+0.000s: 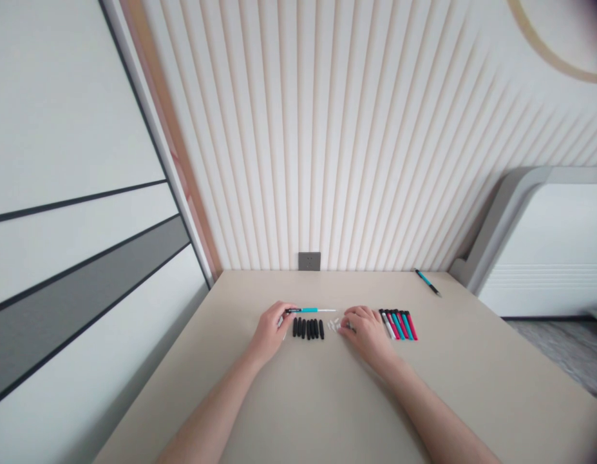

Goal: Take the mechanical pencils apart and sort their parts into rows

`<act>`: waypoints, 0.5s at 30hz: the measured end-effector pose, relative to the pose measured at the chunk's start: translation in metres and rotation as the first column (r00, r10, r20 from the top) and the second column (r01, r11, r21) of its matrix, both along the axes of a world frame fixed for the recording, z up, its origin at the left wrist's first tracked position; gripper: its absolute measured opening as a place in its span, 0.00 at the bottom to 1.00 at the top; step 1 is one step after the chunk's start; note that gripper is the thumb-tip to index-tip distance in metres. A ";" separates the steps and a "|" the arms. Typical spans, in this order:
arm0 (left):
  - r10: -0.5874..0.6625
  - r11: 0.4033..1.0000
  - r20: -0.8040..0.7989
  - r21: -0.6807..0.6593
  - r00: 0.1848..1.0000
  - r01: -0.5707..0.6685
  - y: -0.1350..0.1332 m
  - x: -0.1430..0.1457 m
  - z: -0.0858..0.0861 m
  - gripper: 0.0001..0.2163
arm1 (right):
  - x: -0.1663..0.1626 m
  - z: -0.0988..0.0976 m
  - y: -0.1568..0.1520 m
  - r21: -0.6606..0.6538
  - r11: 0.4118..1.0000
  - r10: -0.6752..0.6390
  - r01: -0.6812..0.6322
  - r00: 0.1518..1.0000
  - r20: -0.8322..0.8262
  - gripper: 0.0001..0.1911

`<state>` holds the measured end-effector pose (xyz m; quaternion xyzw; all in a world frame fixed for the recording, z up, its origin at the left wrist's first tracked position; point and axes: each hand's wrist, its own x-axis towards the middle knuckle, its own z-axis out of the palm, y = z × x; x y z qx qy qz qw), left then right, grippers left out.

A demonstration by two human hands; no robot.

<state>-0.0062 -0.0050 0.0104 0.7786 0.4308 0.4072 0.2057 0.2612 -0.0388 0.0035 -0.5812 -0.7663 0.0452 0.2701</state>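
My left hand [270, 327] pinches the black end of a teal pen [310, 310] that lies level just above the beige table [327, 399], its thin white refill pointing right. Below the pen sits a row of several black pen caps [308, 328]. My right hand [364, 327] rests with fingers curled over a small pile of clear plastic bits [333, 325], pinching at something too small to name. Right of that hand lies a row of several pens [398, 325], pink, teal and black.
A single teal pen [428, 282] lies apart at the table's back right corner. A grey wall socket [309, 261] sits on the slatted wall behind the table. A white and grey cabinet [534, 238] stands at the right.
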 end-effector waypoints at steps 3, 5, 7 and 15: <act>0.005 1.000 0.004 -0.001 1.000 -0.005 0.000 0.000 0.000 0.09 | 0.000 0.002 0.000 0.006 1.000 0.019 -0.019 0.999 -0.047 0.06; 0.014 1.000 0.002 -0.001 1.000 -0.014 0.000 0.000 0.000 0.09 | -0.001 0.003 0.001 -0.012 1.000 0.018 -0.019 0.992 -0.123 0.08; 0.017 1.000 -0.004 -0.003 1.000 -0.017 0.000 0.000 0.000 0.09 | -0.001 0.004 0.002 -0.046 0.999 -0.002 -0.010 0.968 -0.250 0.10; 0.009 1.000 -0.001 -0.014 1.000 -0.009 -0.001 0.001 0.002 0.10 | 0.000 0.004 0.008 -0.079 0.996 -0.089 0.051 0.777 -0.623 0.14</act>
